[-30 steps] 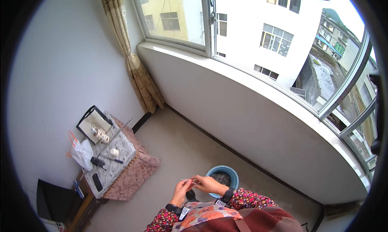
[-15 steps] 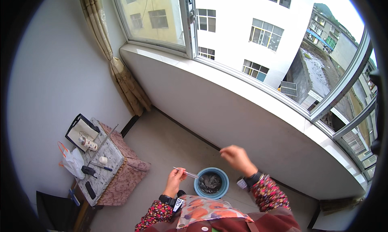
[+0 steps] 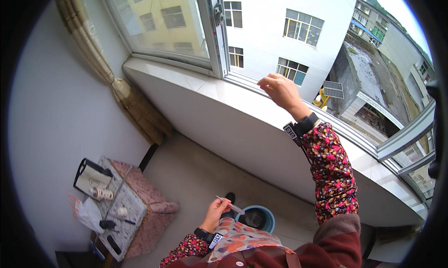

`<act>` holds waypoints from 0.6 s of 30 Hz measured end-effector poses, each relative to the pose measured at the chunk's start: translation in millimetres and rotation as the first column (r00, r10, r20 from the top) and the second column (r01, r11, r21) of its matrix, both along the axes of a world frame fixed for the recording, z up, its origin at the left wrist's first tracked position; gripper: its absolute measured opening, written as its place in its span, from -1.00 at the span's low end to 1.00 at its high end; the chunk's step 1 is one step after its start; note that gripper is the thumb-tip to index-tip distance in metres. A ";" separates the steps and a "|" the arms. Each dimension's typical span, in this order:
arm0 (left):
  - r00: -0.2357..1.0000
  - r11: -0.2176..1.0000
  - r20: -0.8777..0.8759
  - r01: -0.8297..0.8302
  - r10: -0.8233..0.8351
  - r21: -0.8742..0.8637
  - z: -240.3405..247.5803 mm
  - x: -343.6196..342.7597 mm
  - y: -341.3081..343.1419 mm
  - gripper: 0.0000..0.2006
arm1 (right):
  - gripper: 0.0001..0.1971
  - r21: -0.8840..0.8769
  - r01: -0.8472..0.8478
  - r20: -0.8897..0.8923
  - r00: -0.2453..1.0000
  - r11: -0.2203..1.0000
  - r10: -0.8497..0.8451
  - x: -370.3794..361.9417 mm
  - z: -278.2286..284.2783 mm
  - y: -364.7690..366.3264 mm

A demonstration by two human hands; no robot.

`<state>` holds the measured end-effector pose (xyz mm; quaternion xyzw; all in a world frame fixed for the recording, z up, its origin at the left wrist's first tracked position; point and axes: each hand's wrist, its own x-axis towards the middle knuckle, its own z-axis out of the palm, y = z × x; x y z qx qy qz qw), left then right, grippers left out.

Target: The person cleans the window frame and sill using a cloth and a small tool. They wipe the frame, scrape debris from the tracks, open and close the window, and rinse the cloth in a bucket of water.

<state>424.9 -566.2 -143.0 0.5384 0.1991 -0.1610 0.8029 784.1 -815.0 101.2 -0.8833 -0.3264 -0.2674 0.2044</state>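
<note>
Floor (image 3: 196, 174) behind left hand's (image 3: 215, 215) apparent stick (image 3: 237, 209)

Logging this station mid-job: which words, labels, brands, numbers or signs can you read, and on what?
No readable words, brands or numbers.
Right wrist tag: black-and-white marks, too small to read.
Left wrist tag: likewise too small.
Patterned bottle: marks too blurred.
</note>
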 end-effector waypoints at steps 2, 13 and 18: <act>0.996 0.997 -0.047 0.073 -0.072 0.018 -7.1 36.5 16.2 -0.79 | -0.96 -0.064 -0.053 0.013 0.998 0.997 0.054 40.6 -13.3 24.4; 0.989 0.993 -0.095 0.106 -0.110 -0.044 -27.0 134.1 88.0 -0.77 | -0.96 -0.418 -0.138 -0.047 0.990 0.898 0.131 122.6 -58.0 78.6; 0.983 0.987 -0.096 0.155 -0.158 -0.031 -27.5 160.0 87.0 -0.77 | -0.96 -0.577 -0.097 0.073 0.983 0.811 0.169 119.7 -51.7 84.8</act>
